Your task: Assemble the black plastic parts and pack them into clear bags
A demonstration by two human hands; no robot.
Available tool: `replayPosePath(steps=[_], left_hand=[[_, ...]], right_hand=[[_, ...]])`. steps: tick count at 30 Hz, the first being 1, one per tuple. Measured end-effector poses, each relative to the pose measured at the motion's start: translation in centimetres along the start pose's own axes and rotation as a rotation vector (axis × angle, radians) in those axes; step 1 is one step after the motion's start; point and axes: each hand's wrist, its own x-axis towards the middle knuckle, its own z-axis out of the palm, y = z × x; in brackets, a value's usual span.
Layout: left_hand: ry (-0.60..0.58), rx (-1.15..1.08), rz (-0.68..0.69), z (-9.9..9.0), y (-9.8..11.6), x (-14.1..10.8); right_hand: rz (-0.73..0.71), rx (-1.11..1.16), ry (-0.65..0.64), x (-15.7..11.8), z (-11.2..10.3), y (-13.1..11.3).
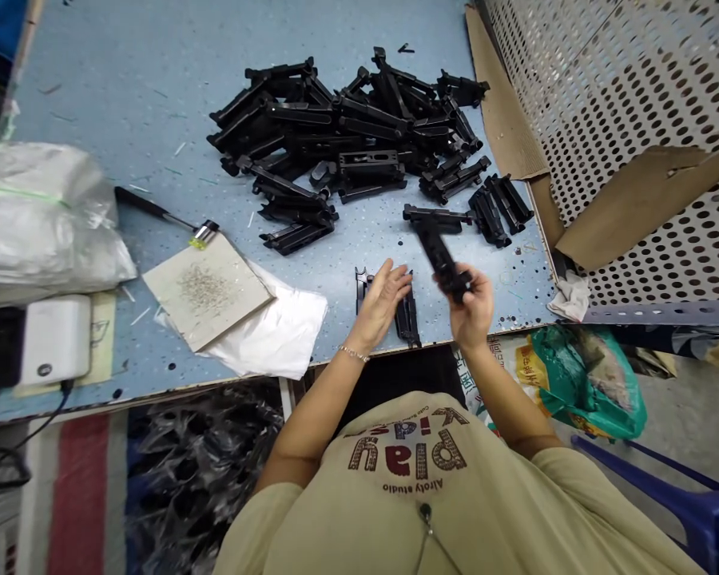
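Note:
My right hand (474,311) grips one end of a long black plastic part (436,249), raised above the table's front edge and slightly blurred. My left hand (380,307), a bead bracelet at its wrist, is open with the fingers stretched out. Beneath and beside it are black plastic parts (406,315), partly hidden by the hand. Just beyond the held part, another black part (434,217) lies on the table. A large heap of similar black parts (341,120) spreads over the middle of the table.
On the left, a hammer (161,209) rests its head against a square board (200,291) lying over white plastic sheets (287,323). A wrapped bundle (41,216) and a white box (57,339) stand farther left. A perforated metal panel (635,96) borders the right side.

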Motion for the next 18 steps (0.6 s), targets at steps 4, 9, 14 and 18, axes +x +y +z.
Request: replayPosePath(steps=[4, 9, 14, 18], left_hand=[[-0.066, -0.240, -0.036, 1.8, 0.6, 0.8], [-0.217, -0.135, -0.077, 0.1, 1.0, -1.2], [-0.249, 0.104, -0.024, -0.8, 1.1, -2.4], [-0.129, 0.210, 0.068, -1.1, 1.4, -2.4]], right_hand=[[-0.214, -0.090, -0.390, -2.5, 0.5, -3.0], [-0.328, -0.370, -0.336, 2.1, -0.6, -4.9], [-0.493, -0.459, -0.419, 6.0, 1.8, -4.7], [-0.107, -0.185, -0.526, 6.3, 3.8, -4.0]])
